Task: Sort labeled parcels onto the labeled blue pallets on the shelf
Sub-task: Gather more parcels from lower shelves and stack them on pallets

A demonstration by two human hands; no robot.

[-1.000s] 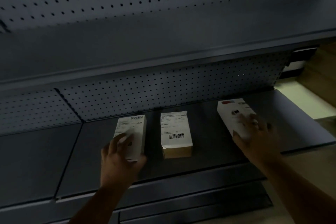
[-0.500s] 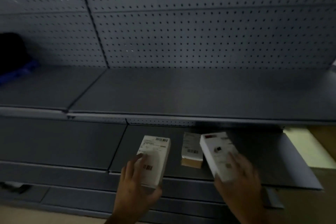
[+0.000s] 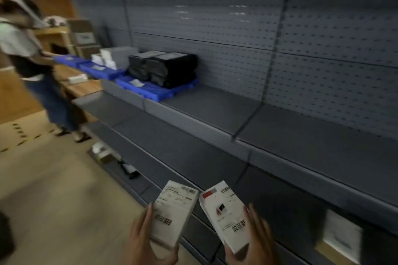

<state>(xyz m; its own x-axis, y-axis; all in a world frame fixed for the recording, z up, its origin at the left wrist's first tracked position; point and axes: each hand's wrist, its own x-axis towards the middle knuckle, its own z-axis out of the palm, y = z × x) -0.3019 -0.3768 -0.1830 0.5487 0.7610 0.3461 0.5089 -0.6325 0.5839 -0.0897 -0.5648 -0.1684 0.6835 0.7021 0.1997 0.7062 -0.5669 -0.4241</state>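
Both hands are low in front of the dark grey metal shelf unit [image 3: 215, 109], apart from each other, each clamped on its own box. The left hand [image 3: 144, 241] grips a white cardboard parcel with a barcode label [image 3: 174, 213], thumb up its left edge and fingers curled under its bottom end. The right hand [image 3: 258, 241] grips a second white parcel with a red patch and barcode [image 3: 226, 215], fingers along its right edge. The two parcels sit just beside one another, and I cannot tell whether they touch. Far left on the unit's upper level I note a blue plastic pallet [image 3: 150, 90] carrying black wrapped packages [image 3: 170, 69], with further blue pallets [image 3: 97, 72] beyond it. At the right of the unit's lower level lies a blurred brown box with a white label [image 3: 338, 241]. A person in a pale top [image 3: 19, 43] stands at the unit's far left end. The label text is too blurred for me to read.
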